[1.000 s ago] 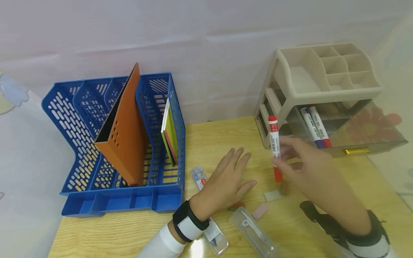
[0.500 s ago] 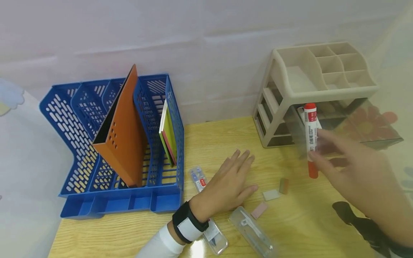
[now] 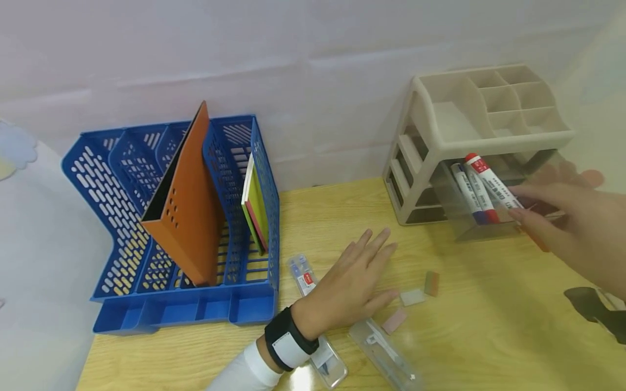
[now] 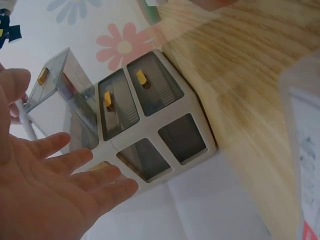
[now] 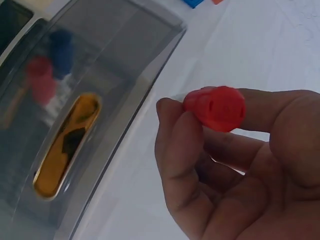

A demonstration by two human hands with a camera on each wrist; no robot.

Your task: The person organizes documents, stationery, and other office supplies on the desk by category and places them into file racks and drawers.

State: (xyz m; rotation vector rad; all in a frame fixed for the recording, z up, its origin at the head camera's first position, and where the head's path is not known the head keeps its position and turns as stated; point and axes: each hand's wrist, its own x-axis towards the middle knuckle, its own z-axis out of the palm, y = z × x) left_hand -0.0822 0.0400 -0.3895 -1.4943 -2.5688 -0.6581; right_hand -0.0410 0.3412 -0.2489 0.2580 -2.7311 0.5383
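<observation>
My right hand (image 3: pixel 577 217) pinches a red whiteboard marker (image 3: pixel 494 181) between thumb and fingers, tilted over the pulled-out clear drawer (image 3: pixel 469 234). In the right wrist view the red end of the marker (image 5: pixel 220 107) points at the camera, beside the drawer's gold handle (image 5: pixel 67 145). Inside the drawer lie a blue marker (image 3: pixel 468 193) and another red marker (image 3: pixel 482 195). My left hand (image 3: pixel 344 282), fingers straight, is over the table near a clear case of leads (image 3: pixel 305 277); in the left wrist view its palm (image 4: pixel 45 195) shows before the drawer unit (image 4: pixel 150 120).
A cream desktop organizer (image 3: pixel 440 144) stands at the back right. The blue file rack (image 3: pixel 183 309) at left holds an orange folder (image 3: pixel 195 217) and thin notebooks (image 3: pixel 256 206). Erasers (image 3: pixel 412 297) and a clear pencil box (image 3: pixel 383 353) lie on the wooden table (image 3: pixel 469 336).
My right hand has carried the red marker right, from beside the organizer to over the drawer, and tilted it from upright. The left hand has barely moved.
</observation>
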